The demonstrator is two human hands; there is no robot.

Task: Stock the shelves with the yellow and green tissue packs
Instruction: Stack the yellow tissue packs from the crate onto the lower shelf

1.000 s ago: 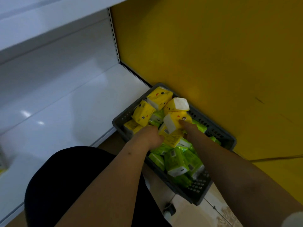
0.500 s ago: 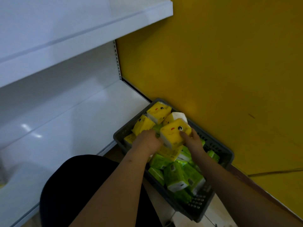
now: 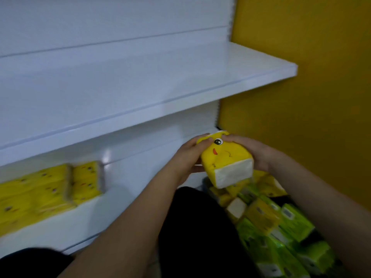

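A person crouched before white store shelving holds a yellow tissue pack [image 3: 224,157] between both hands, lifted clear above the heap of yellow and green packs [image 3: 267,219] at lower right. The left hand [image 3: 186,157] grips the pack's left side with fingers curled over its upper corner; the right hand [image 3: 255,151] clasps the opposite side, fingers wrapped over the top near the printed cartoon eye. The pack's long axis runs away from the camera, tilted upward, its white open end facing the viewer. A blurred row of yellow packs [image 3: 50,189] already sits on the lower shelf [image 3: 128,177], well to the left of the hands. Judging from this, the pack must travel leftward, the left hand leading, to join that row. The upper shelf [image 3: 180,77] shows no packs.
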